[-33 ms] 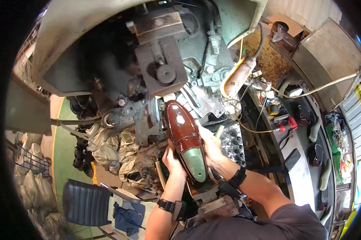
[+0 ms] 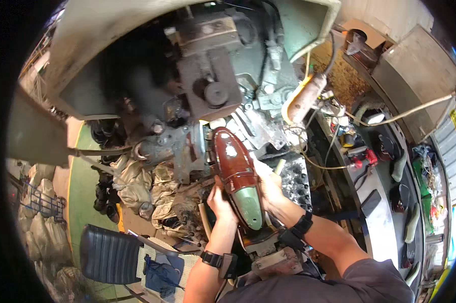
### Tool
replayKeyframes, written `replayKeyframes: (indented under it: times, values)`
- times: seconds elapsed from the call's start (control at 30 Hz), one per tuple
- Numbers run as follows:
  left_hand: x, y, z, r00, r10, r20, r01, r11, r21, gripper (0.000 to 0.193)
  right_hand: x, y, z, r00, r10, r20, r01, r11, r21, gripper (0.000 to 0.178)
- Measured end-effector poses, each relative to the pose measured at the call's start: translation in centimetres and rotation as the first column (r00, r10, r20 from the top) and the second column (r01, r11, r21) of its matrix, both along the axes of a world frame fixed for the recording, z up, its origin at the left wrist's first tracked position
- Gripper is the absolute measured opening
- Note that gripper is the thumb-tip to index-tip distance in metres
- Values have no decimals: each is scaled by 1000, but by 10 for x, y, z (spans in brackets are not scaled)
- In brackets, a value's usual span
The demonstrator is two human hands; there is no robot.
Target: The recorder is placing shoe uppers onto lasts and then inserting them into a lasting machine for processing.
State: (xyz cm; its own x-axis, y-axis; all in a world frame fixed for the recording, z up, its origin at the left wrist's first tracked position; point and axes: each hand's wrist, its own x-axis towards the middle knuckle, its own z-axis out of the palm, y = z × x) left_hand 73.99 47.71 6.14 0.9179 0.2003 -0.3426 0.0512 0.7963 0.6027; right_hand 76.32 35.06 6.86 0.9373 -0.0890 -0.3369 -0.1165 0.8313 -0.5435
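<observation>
I held the brown shoe (image 2: 234, 154) pinched between left grip (image 2: 222, 204) and right grip (image 2: 270, 187) at its flanks, presumably to steady its toe toward the machine (image 2: 205, 76).

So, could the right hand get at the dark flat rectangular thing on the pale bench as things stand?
Probably not without letting go: the right hand grips the side of the red-brown shoe. The dark flat rectangular thing itself looks uncovered.

Reddish-brown shoe (image 2: 235, 157), grey-green last (image 2: 248, 206), blurred sacks (image 2: 40, 241) probably beige
</observation>
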Motion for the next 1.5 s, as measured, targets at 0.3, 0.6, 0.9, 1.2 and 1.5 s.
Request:
replayKeyframes:
  times: [0.3,0.6,0.9,1.2,1.5]
  values:
    - [-11,29,-12,1000,12,6,-12,613,790,26,-11,-26,9,998,57,0,-57,988,-143,33]
    - [-78,187,-194,978,16,206,-207,58,977,45,-28,-37,15,880,474,-11,-444,816,-370,34]
    - [-94,214,-264,628,633,-453,76,529,845,59,-39,-62,15,882,471,-5,-441,821,-364,42]
    - [-156,211,-268,799,-17,-601,289,887,360,55,-40,-54,9,744,654,-137,-656,673,-342,53]
    - [-111,94,-64,995,6,98,-82,604,793,37,-38,-59,14,713,696,-81,-666,637,-388,64]
